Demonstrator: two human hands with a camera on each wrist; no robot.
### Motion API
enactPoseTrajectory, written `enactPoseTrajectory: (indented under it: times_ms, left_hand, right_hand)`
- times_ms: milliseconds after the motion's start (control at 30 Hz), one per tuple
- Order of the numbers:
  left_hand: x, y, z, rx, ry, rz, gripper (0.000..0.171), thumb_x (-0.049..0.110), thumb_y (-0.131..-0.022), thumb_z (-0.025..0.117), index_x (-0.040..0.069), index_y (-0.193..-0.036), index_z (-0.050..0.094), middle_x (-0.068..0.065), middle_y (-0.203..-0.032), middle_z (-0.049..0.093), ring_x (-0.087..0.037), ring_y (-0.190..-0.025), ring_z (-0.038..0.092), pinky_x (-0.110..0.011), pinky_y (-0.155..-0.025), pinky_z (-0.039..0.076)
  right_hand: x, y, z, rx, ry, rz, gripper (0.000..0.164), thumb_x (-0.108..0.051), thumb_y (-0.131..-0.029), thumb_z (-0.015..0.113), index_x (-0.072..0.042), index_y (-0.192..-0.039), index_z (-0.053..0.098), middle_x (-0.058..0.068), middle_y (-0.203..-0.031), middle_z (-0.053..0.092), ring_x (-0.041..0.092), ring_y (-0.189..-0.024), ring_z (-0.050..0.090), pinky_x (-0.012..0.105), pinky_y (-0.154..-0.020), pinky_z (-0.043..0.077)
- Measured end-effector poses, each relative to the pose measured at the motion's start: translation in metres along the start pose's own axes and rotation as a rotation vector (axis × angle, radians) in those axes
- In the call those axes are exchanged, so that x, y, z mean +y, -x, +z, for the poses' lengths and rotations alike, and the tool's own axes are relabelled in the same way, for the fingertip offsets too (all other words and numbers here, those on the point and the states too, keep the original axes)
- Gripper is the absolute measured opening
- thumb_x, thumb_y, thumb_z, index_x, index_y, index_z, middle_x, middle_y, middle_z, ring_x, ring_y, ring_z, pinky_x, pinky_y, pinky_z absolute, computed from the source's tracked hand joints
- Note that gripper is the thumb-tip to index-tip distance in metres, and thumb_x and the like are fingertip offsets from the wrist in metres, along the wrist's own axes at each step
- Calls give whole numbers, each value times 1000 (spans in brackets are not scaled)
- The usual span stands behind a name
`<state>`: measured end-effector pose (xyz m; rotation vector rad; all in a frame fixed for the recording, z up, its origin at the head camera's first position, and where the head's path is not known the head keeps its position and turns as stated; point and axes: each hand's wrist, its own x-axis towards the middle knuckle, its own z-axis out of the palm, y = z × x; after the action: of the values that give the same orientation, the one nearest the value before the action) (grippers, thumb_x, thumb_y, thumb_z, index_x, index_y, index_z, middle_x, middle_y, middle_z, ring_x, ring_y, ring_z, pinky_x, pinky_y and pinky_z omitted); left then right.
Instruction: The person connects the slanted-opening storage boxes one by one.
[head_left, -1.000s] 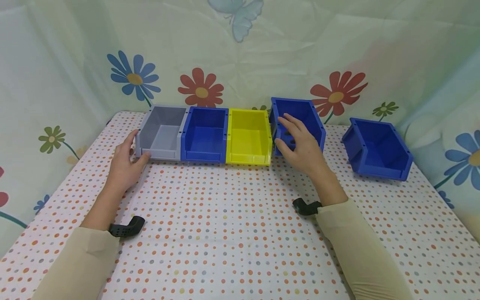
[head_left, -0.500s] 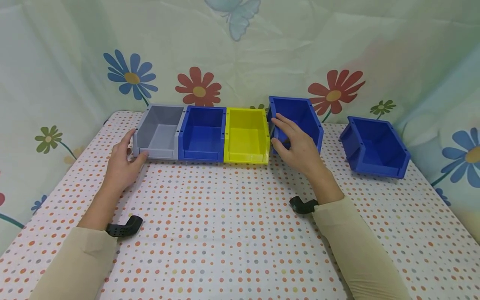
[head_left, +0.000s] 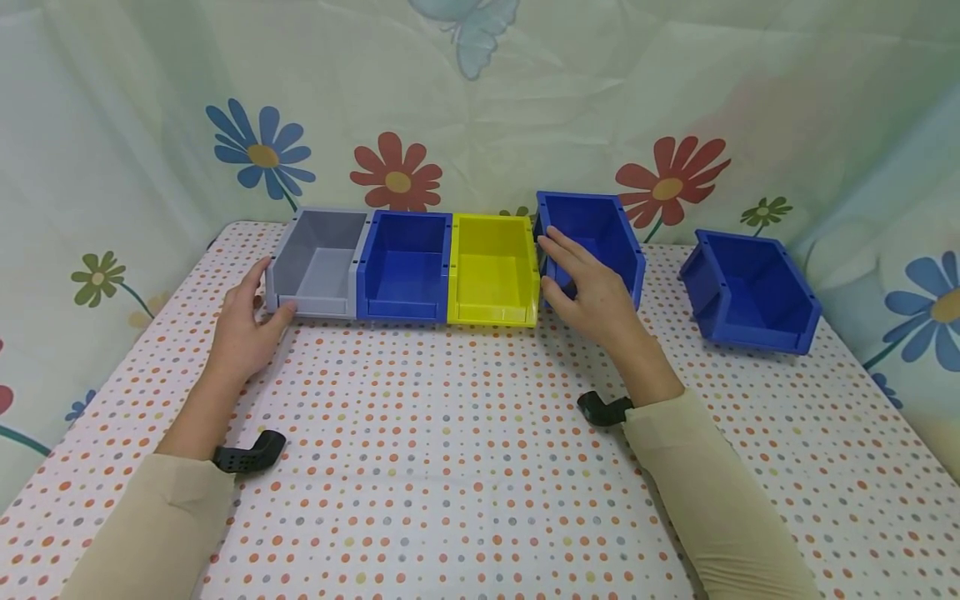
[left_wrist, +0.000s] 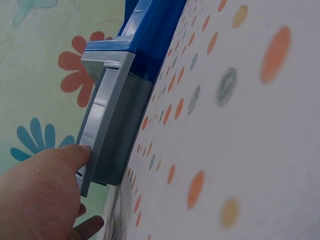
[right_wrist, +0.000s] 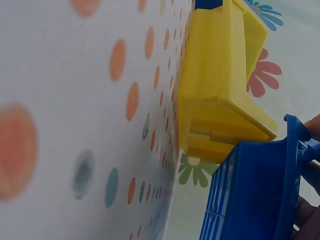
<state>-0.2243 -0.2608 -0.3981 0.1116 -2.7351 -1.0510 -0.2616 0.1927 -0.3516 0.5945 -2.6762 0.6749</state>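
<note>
My left hand holds the front left corner of a grey open-front storage bin, its thumb on the front lip. A blue bin and a yellow bin stand side by side to the right of it. At the row's right end, my right hand pinches the left wall of another blue bin. In the right wrist view this bin's ribbed underside shows above the tabletop, and its side is close against the yellow bin. The right fingertips are partly cut off there.
A separate blue bin stands angled at the far right of the table. The dotted tablecloth spreads in front of the row. A flowered cloth backdrop hangs right behind the bins.
My right hand has shifted slightly left, its fingertips now at the blue bin's left wall, and that bin sits a touch closer to the yellow one. My left hand stays at the grey bin.
</note>
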Motion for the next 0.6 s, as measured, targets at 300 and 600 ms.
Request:
enactPoseTrajectory:
  times_ms: [300, 600]
  left_hand:
    - [1, 1, -1, -5, 6, -1, 76, 32, -107, 53, 27, -168, 9, -32, -163, 26, -56, -143, 40, -70, -115, 37]
    - [0, 0, 0, -2, -1, 4, 76, 32, -107, 53, 26, -168, 9, -33, -161, 28, -56, -142, 41, -70, -114, 37]
  right_hand:
    - [-1, 0, 0, -8, 1, 7, 57, -22, -105, 54, -18, -160, 41, -1, -169, 34, 27, -82, 61, 32, -60, 43]
    - [-2, 1, 1, -17, -6, 16, 58, -22, -105, 53, -19, -161, 39, -1, -170, 32, 34, -119, 62, 43, -74, 56]
